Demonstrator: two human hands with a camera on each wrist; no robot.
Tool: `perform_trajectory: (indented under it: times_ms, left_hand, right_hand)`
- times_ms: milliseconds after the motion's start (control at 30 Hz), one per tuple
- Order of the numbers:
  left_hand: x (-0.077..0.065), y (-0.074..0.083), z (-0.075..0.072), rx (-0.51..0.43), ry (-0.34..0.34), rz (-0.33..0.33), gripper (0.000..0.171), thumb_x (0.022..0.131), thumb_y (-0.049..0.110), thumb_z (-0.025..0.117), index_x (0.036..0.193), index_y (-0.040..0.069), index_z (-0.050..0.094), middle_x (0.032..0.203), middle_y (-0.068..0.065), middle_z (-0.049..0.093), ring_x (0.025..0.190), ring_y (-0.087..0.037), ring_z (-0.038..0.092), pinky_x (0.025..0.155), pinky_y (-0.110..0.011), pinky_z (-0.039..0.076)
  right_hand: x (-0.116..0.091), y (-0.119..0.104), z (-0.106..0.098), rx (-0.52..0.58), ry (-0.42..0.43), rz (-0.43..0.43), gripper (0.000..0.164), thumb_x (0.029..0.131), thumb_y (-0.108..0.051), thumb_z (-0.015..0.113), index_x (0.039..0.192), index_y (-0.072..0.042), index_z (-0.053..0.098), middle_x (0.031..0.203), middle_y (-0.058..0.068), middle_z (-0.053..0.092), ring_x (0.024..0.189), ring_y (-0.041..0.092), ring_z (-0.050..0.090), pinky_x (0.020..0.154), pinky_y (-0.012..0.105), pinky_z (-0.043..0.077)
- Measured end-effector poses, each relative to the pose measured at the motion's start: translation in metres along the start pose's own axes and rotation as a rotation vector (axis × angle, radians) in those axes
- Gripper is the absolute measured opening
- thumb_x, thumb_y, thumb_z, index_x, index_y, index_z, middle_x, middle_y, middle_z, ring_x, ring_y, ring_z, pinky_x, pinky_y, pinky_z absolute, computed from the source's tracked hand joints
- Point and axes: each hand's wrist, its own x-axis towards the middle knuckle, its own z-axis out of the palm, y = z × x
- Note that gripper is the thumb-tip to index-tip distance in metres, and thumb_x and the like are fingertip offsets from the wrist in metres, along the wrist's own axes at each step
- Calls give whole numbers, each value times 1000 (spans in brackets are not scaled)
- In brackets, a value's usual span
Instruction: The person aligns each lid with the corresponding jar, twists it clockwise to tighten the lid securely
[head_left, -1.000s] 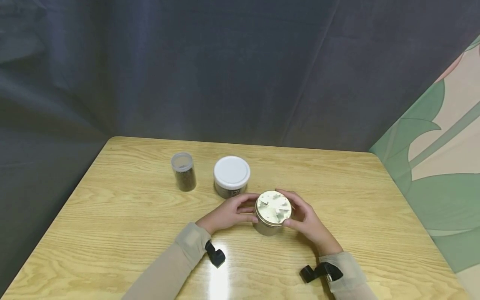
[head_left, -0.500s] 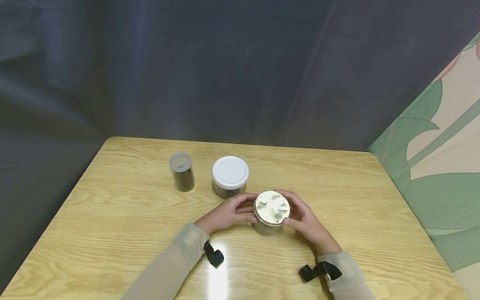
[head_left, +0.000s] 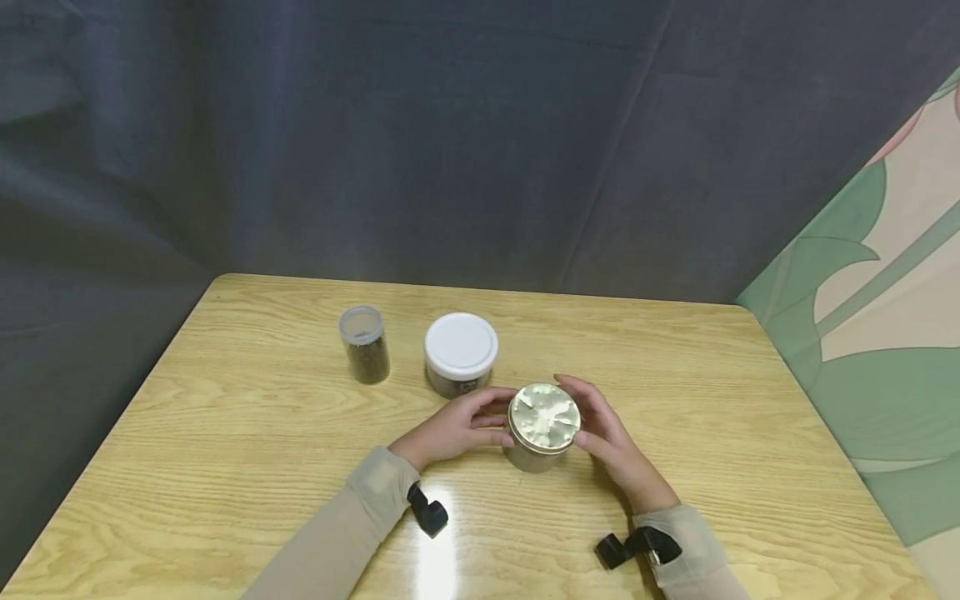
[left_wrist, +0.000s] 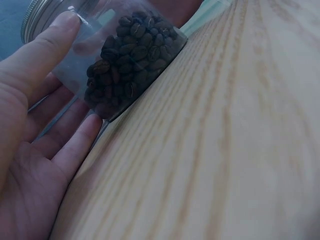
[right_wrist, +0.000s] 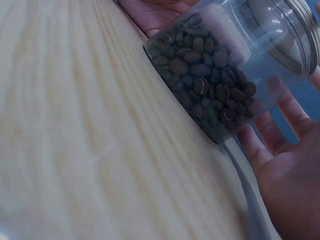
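A clear jar (head_left: pixel 531 460) stands on the wooden table, partly filled with dark coffee beans (left_wrist: pixel 135 55). Its dented gold-coloured metal lid (head_left: pixel 544 417) sits on top. My left hand (head_left: pixel 461 425) holds the jar from the left, thumb at the near side and fingers round the back. On the right, my right hand (head_left: pixel 611 442) curves about the lid, thumb at its near right edge and index finger at its far edge. In the right wrist view, the fingers (right_wrist: pixel 287 107) of that hand lie along the jar's wall below the lid.
Behind the left hand stands a wide jar with a white lid (head_left: pixel 461 346). Farther left is a narrow clear jar (head_left: pixel 367 354) with dark contents and a translucent lid. A dark curtain (head_left: pixel 450 150) hangs behind the table (head_left: pixel 262 400); a leaf-patterned cloth (head_left: pixel 892 392) is at right.
The right hand has shifted slightly, its index finger reaching farther back and its thumb moving right along the lid's edge. The left hand and jar stay nearly in place.
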Motion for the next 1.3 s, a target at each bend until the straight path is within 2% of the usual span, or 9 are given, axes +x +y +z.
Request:
perform_trajectory:
  times_ms: [67, 167, 300, 633, 833, 1100, 1200, 1300]
  left_hand:
    - [0, 0, 0, -1, -1, 0, 68, 92, 7, 75, 151, 2, 42, 154, -14, 45, 136, -27, 52, 110, -25, 47]
    - [0, 0, 0, -1, -2, -1, 68, 92, 7, 75, 152, 2, 42, 154, -14, 45, 136, -27, 51, 110, -26, 47]
    - [0, 0, 0, 3, -5, -1, 68, 92, 8, 75, 152, 3, 42, 154, -13, 45, 136, -27, 51, 110, -26, 47]
    - [-1, 1, -1, 0, -10, -8, 68, 92, 7, 75, 152, 3, 42, 154, -13, 45, 136, -26, 52, 111, -26, 47]
    - [-1, -1, -1, -2, -10, 1, 68, 92, 8, 75, 152, 3, 42, 155, -13, 44, 135, -26, 52, 110, -26, 48]
    - [-2, -1, 0, -7, -13, 5, 69, 92, 9, 75, 152, 3, 42, 154, -14, 45, 134, -27, 53, 109, -27, 49]
    - [-1, 0, 0, -4, -13, 3, 69, 92, 8, 75, 152, 2, 42, 154, -14, 45, 134, -27, 53, 109, -27, 49]
    - [-1, 0, 0, -4, -10, 0, 69, 92, 8, 75, 152, 2, 41, 154, -14, 45, 134, -27, 53, 109, -26, 49]
  right_hand:
    - [0, 0, 0, -1, -7, 4, 61, 99, -11, 52, 155, 2, 30, 154, 11, 43, 138, 18, 44, 115, 26, 40]
    - [0, 0, 0, 18, -13, 10, 61, 97, -6, 49, 154, 3, 32, 155, 9, 42, 140, 18, 43, 115, 27, 40]
    - [0, 1, -1, 25, -12, 0, 60, 96, -5, 53, 152, 5, 35, 151, 4, 47, 138, 18, 45, 114, 27, 40]
    - [0, 1, -2, -11, -2, -13, 58, 95, -6, 60, 148, 7, 38, 147, 3, 51, 135, 17, 47, 113, 28, 41]
    - [1, 1, -1, 56, -7, -28, 60, 94, -2, 66, 145, 9, 36, 144, 5, 51, 132, 17, 49, 112, 26, 45]
    - [1, 1, 2, 85, 18, -50, 69, 92, -12, 77, 139, 12, 33, 138, 5, 52, 127, 15, 49, 110, 24, 44]
    - [1, 2, 0, 85, 25, -49, 72, 91, -14, 77, 142, 10, 33, 139, 5, 51, 127, 15, 48, 111, 25, 44]
    - [1, 4, -1, 68, 13, -54, 71, 96, -17, 71, 149, 6, 30, 140, 6, 50, 129, 17, 48, 111, 26, 44]
